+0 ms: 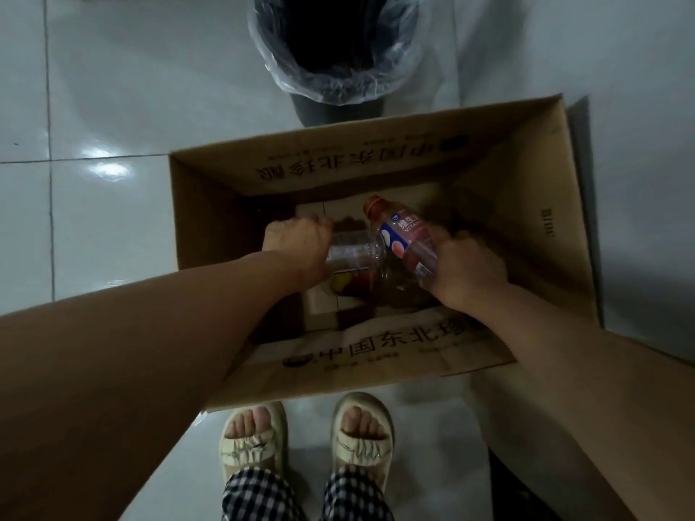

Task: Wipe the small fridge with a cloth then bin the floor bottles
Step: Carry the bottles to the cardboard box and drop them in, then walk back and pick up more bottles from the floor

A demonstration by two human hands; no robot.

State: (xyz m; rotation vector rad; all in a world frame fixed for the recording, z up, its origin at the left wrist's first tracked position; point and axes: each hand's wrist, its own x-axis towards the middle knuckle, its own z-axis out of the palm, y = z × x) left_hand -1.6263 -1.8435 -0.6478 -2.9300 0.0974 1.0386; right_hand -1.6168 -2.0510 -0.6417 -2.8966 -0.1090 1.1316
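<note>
Right hand (pixel 466 268) gripping pink-labelled bottle (pixel 406 238), left hand (pixel 297 238) gripping clear bottle (pixel 355 257), inside cardboard box (pixel 545 204)

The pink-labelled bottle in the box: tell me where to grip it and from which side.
Grip the pink-labelled bottle round its lower body, from the right, much as the right hand does. It lies tilted with its orange cap toward the far wall of the cardboard box, so the wide base end is nearest. The left hand holds a clear bottle beside it.

Brown cardboard box (pixel 556 204) with black print; bottle (pixel 404 235) — orange cap, pink-and-blue label; black-and-white checked trousers (pixel 338 494); cream sandals (pixel 252 441) — pale glossy floor tiles (pixel 131 88).
</note>
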